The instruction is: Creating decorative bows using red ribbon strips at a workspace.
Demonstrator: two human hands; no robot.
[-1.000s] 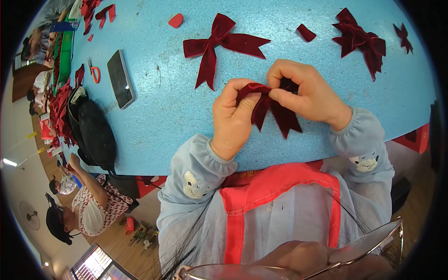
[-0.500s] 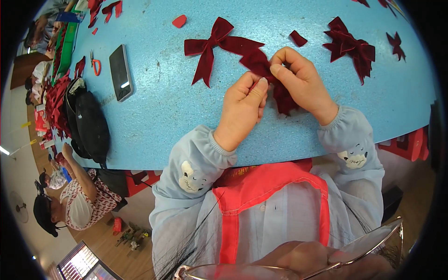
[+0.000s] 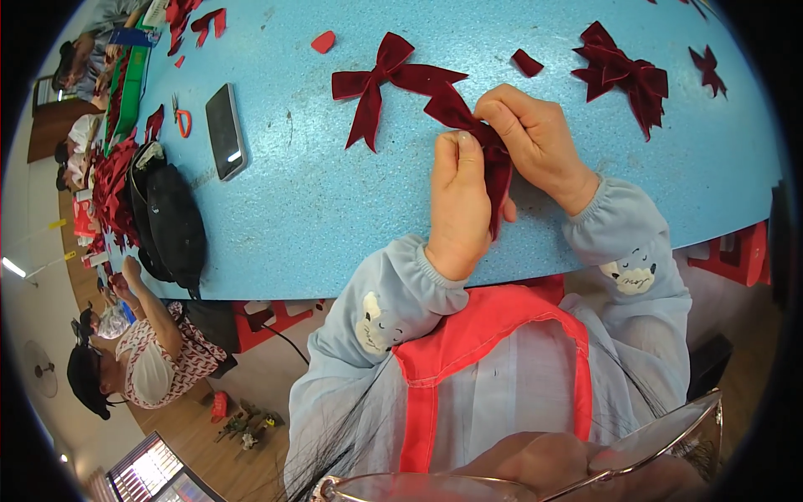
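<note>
Between my two hands is a dark red velvet bow [image 3: 500, 171], its tails hanging down toward me. My left hand [image 3: 462, 192] pinches its middle between thumb and fingers. My right hand [image 3: 535, 138] grips the upper part close beside, fingers bent and closed. The bow's knot is partly covered by my fingers. Just beyond, a finished-looking velvet bow [image 3: 381, 81] lies flat, its right tail reaching toward the held one. To the right are a fuller layered bow [image 3: 623, 79] and a small bow [image 3: 708, 70].
A scrap of dark red velvet [image 3: 527, 63] and a red piece [image 3: 323, 42] lie at the far side. On the left are a phone [image 3: 224, 132], orange-handled snips [image 3: 182, 119], a black bag [image 3: 167, 217] and a red ribbon heap [image 3: 113, 188]. Another person [image 3: 150, 343] sits at the left.
My left hand has moved right and turned more upright on the bow. The right hand has shifted slightly left. The bow's tails now hang straighter and closer to me.
</note>
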